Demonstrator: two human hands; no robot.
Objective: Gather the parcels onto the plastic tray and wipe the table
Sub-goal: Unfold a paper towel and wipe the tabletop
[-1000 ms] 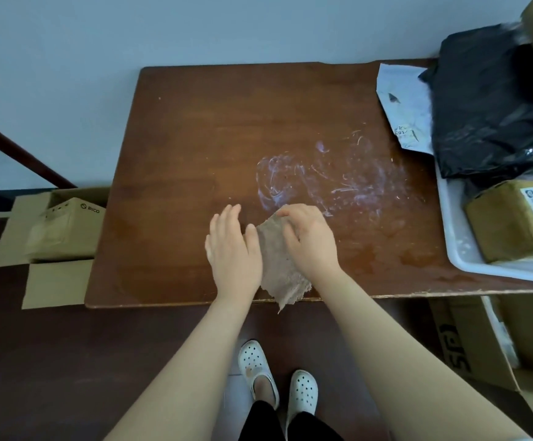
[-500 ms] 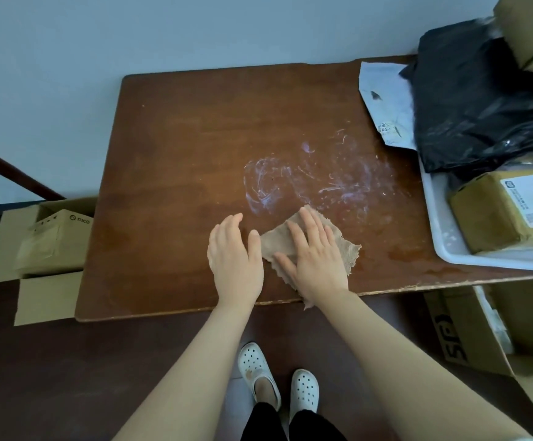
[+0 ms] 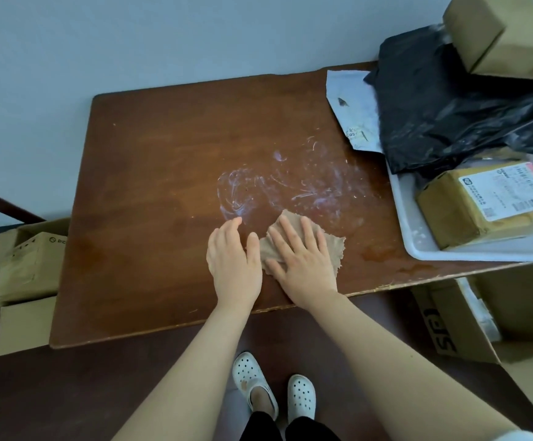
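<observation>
2 flat hands: your right hand presses the cloth at centre frame, left hand released beside it; white smear lies just above, on the worktop.

Brown wooden table — white smears, cloth, grey mailer, perhaps overhanging tray.

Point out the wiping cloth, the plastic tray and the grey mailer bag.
wiping cloth [image 3: 333, 248]: head view, bare right part beside the fingers.
plastic tray [image 3: 481, 253]: head view, near white rim.
grey mailer bag [image 3: 352, 100]: head view, middle of its exposed face.
</observation>
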